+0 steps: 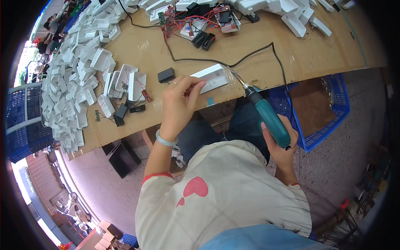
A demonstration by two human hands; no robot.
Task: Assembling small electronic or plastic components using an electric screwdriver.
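Note:
My right hand (281, 139) is wrapped round a teal electric screwdriver (268, 116). Its thin metal tip points up and left, ending just right of a white plastic housing (216, 79) at the table's front edge. My left hand (181, 100) is closed in a pinch at the left end of this housing. Something thin and reddish shows by its fingertips, but the fingers hide what they hold. Just beyond the left hand lies a black rectangular block (166, 75).
White plastic shells (79, 75) form a large heap along the left. Circuit boards with red wires (196, 18) lie at the back. A black cord (250, 54) crosses the cardboard-covered table (329, 50). A blue crate (337, 121) stands below the right edge.

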